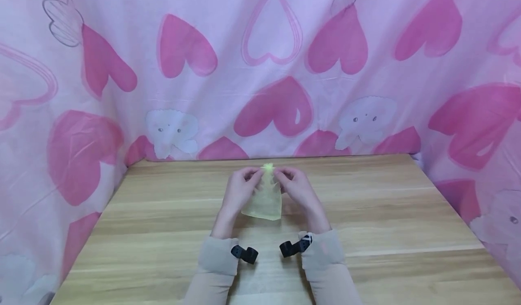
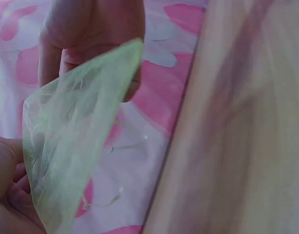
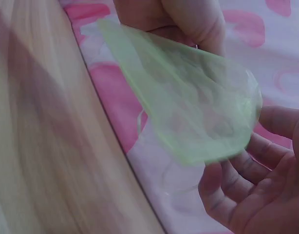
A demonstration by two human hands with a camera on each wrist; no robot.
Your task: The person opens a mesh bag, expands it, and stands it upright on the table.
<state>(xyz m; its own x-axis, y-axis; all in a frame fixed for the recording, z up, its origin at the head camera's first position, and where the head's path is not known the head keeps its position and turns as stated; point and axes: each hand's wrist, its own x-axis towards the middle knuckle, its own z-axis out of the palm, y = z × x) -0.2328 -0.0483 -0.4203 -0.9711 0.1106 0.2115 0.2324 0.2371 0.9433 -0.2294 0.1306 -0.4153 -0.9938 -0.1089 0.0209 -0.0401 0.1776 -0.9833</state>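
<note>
A sheer yellow-green organza drawstring pouch (image 1: 266, 201) hangs above the table between my two hands, its top gathered tight and its wide bottom toward me. My left hand (image 1: 239, 188) pinches at the left of the gathered neck with thumb and finger. On the right side of the neck, my right hand (image 1: 298, 187) pinches in the same way. Thin cord ends (image 2: 130, 145) dangle beyond the pouch in the left wrist view. In the right wrist view the pouch (image 3: 188, 97) looks flat and see-through, and it partly covers the fingers behind it.
The wooden table (image 1: 163, 241) stretches under both arms. A pink curtain (image 1: 228, 101) printed with hearts encloses its back and sides. Black wrist cameras (image 1: 244, 254) sit on the inner side of both sleeves.
</note>
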